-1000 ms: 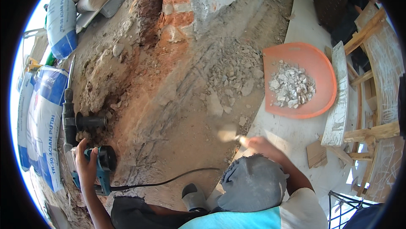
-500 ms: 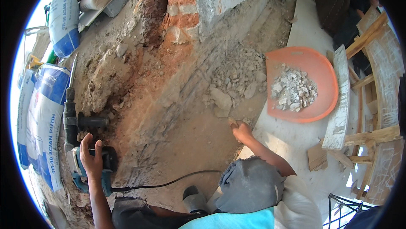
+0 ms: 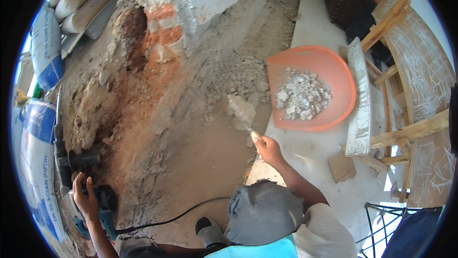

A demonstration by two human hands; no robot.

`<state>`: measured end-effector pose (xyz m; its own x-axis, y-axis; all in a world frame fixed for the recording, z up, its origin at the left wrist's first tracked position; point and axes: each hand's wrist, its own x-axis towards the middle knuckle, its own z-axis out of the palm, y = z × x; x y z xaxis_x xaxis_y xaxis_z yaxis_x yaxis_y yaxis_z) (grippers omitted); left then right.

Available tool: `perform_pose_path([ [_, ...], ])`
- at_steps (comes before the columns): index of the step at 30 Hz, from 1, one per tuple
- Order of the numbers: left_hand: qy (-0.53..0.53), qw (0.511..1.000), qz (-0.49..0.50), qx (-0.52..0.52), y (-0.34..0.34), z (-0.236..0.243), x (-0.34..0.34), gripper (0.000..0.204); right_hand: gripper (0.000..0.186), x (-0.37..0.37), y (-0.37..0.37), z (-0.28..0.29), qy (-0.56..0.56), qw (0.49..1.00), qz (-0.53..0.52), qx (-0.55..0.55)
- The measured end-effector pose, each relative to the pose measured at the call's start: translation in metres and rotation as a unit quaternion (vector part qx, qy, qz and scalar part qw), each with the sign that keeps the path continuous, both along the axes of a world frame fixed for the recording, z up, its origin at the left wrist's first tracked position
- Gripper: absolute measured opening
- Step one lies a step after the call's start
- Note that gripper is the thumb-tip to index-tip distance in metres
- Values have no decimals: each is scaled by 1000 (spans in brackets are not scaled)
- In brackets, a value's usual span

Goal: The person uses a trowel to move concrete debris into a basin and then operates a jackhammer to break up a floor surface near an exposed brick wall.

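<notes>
In my right hand (image 3: 268, 150) is a trowel (image 3: 254, 135), my fingers wrapped round its pale handle. Its blade points away from me at the edge of the rubble, with a pale grey chunk of debris (image 3: 242, 108) on or against it; blur hides which. My left hand (image 3: 86, 200) lies with fingers stretched out against a blue-green and black demolition hammer (image 3: 106, 201), whose long chisel points away along the left. Right of the trowel is an orange plastic scoop-shaped basin (image 3: 341, 88) holding broken grey rubble (image 3: 304, 95).
Plastic-wrapped bags (image 3: 38, 162) line the left side. A black cable (image 3: 191, 208) crosses the dusty ground. Ahead is a broken wall with exposed brick (image 3: 162, 12). A whitish plank (image 3: 359, 100) and wooden frame (image 3: 412, 129) stand right. Another person (image 3: 381, 0) is at the far right.
My right hand has raised the trowel, so its blade now shows with a pale chunk at it. The whole view has shifted, moving things leftward. My left hand stays by the demolition hammer.
</notes>
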<state>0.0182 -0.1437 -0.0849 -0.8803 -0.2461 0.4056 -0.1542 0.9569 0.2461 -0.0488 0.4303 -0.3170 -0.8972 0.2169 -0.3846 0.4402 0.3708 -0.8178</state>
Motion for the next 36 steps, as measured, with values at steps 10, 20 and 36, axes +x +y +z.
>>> perform_pose_path([
  [10, 11, 1000, 4, -23, 0, -3, -8, 29, 37, -20, 95, 65, -39, 963, -208, -168],
  [20, 12, 999, 19, -31, 1, -5, -4, 28, 39, 56, -4, 16, -63, 993, 98, -13],
  [36, 26, 998, 22, -58, 6, -6, -6, 28, 45, -55, -43, -63, 71, 993, 21, 87],
])
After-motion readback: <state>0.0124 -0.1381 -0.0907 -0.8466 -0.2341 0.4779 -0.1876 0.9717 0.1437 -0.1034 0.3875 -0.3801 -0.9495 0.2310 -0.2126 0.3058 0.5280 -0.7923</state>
